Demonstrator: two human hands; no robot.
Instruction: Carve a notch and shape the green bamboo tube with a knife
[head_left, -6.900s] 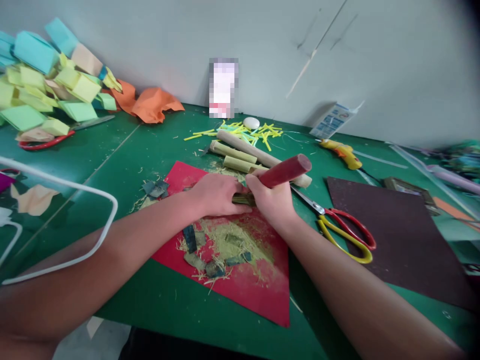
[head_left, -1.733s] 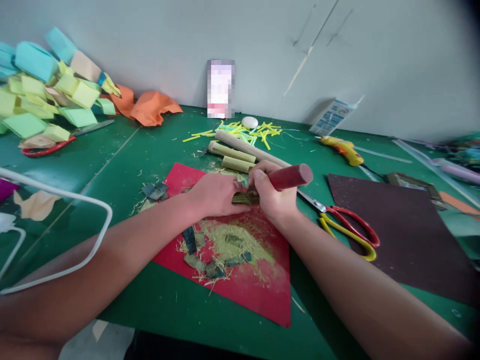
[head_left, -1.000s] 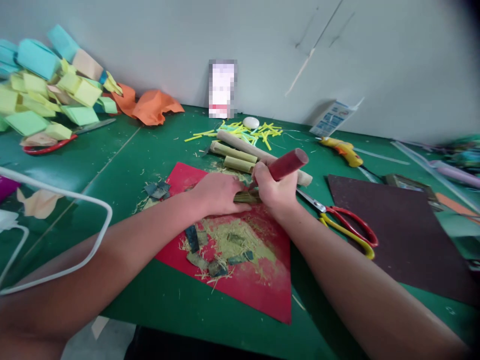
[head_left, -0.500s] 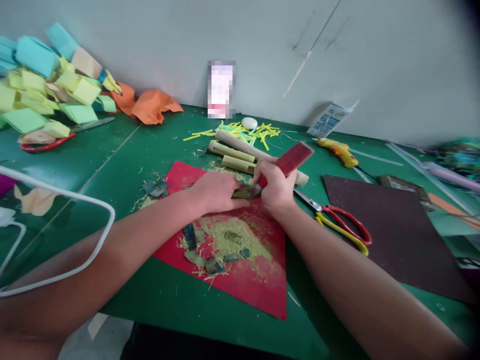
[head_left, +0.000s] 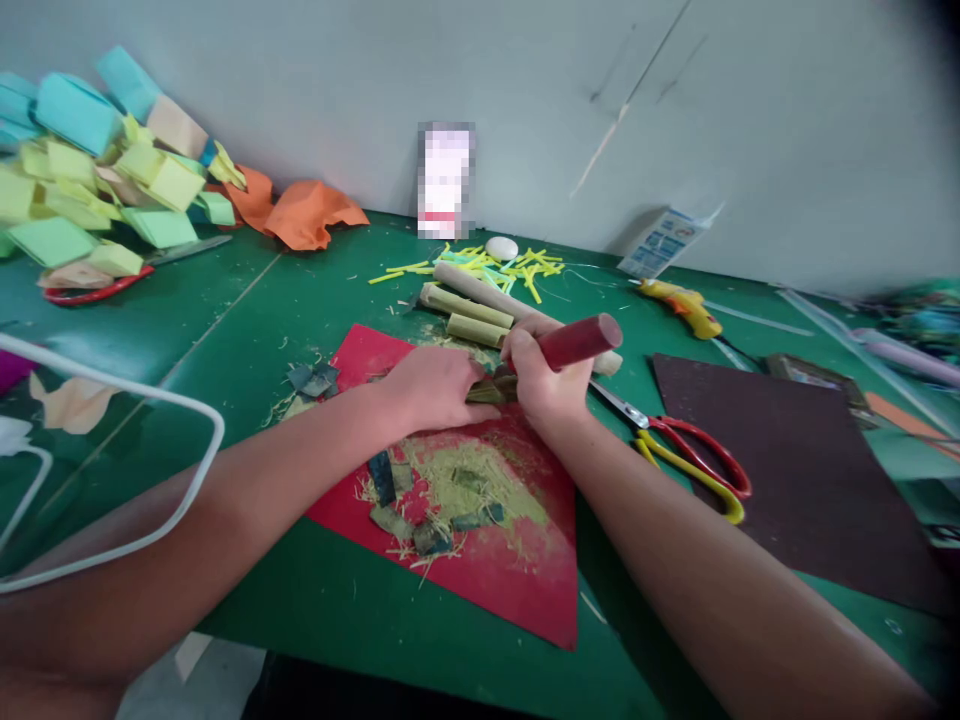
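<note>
My left hand (head_left: 431,388) presses a short greenish bamboo piece (head_left: 489,391) down on a red sheet (head_left: 491,560), fingers closed over it. My right hand (head_left: 546,378) is wrapped round the dark red handle of a tool (head_left: 579,341), whose working end meets the bamboo piece between the two hands; the blade is hidden. A heap of pale green shavings and dark peel scraps (head_left: 450,495) lies on the red sheet just below my hands.
Cut bamboo segments (head_left: 466,304) and a wooden rod (head_left: 480,290) lie behind my hands. Red-and-yellow scissors (head_left: 690,460) and a dark brown sheet (head_left: 795,470) are to the right, a yellow cutter (head_left: 684,303) beyond. Folded paper boxes (head_left: 97,170) pile at far left; a white wire frame (head_left: 135,460) is near left.
The red handle has rocked up and back down over the last second while both hands stayed on the bamboo piece. The left hand has hardly moved.
</note>
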